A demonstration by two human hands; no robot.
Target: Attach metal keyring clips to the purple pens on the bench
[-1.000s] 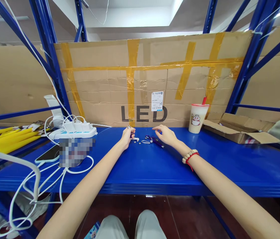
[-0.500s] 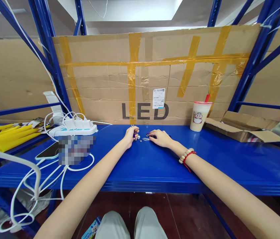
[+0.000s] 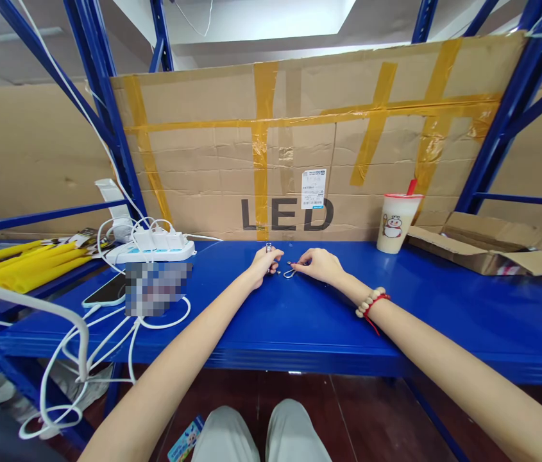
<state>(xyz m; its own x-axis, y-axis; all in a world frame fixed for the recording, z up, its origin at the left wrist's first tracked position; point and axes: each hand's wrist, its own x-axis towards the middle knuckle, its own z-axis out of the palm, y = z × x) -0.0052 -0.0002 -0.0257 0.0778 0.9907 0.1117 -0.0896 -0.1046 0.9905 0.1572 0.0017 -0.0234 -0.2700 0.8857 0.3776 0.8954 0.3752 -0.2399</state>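
Observation:
My left hand is closed on a small dark item with a metal end poking out above the fingers; its kind cannot be made out. To the right, my right hand has thumb and fingertips pinched on a thin silver loop, which lies low over the blue tabletop. Between the hands are a few tiny metallic bits, too small to name.
On the left stand a white power strip with plugs and cables, a phone and yellow rods. At right are a drink cup and an open cardboard box. Taped cardboard backs the table.
My right hand has lifted slightly and pinched the silver loop, which is now angled at its fingertips. My left hand keeps its grip, turned a little. The whole view has shifted slightly.

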